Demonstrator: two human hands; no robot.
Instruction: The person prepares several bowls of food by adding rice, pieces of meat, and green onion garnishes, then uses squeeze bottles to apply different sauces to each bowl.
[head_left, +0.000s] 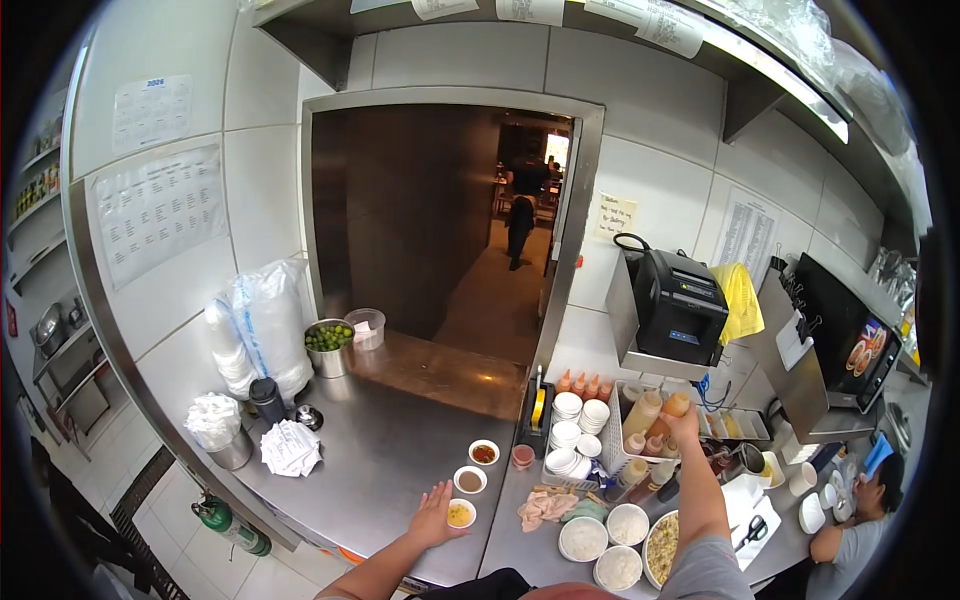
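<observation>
My left hand (433, 517) rests flat with its fingers spread at the left edge of a small white cup of yellow sauce (461, 513). Beyond it, a cup of brown sauce (470, 480) and a cup of dark red sauce (484, 452) stand in a line on the steel counter (375, 465). On the right, my right hand (682, 421) grips an orange squeeze bottle (675, 405) at a white plastic basket (616, 450) full of sauce bottles. Stacks of small white cups (565, 433) are left of the basket.
White bowls of rice (583, 538), a large bowl of chopped food (664, 547) and scissors (754, 529) are near my right arm. A metal pot of green limes (329, 346) stands by the pass-through opening. A person (862, 525) is at the far right; another person (523, 195) is beyond the opening.
</observation>
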